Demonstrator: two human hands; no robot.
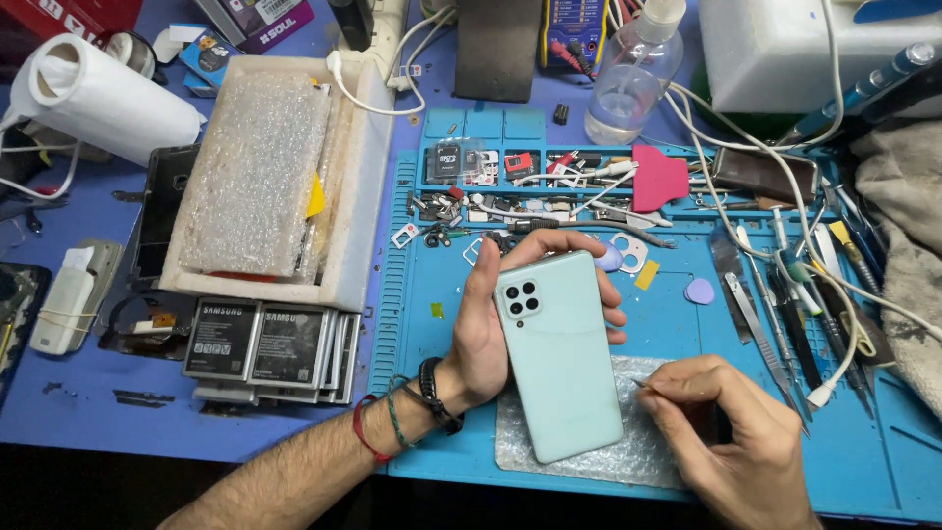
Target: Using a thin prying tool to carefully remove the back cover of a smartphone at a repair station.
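Mint-green phone [559, 353] held back-up in left hand [481, 339], just above bubble wrap [638, 447] on blue mat [687, 334]. Left hand clamped on it: thumb along left edge, fingertips [610, 312] curled over right edge, palm underneath. Camera cluster toward far end, near end jutting free toward wearer.

Right hand [726, 432] near right, closed in a pinch on thin metal pick [643, 384], tip just beside phone's right edge. Contact with seam not clear.

Judged from looks: light, stiff slab, glossy back likely slippery, glass side underneath likely fragile. Best taken by long edges, as now, not by smooth back. Bending or prying hard at one spot probably risks cracking cover or screen.

Around it, on mat: tweezers and blades [775, 334] to right, pink card [659, 182] and small parts trays [491, 162] at far side, purple picks [699, 291] near right of phone. White cable [785, 236] looping across tools. Clear bottle [636, 74] far, beyond mat.

Left on desk [88, 407]: stack of batteries [265, 344] near, foam box [358, 186] with bubble-wrapped contents beyond it, paper roll [98, 93] far left, dark phone frame [162, 211] beside box. Grey cloth [903, 236] at far right edge.

Red cord, green thread and dark beads worn on left wrist [407, 412].
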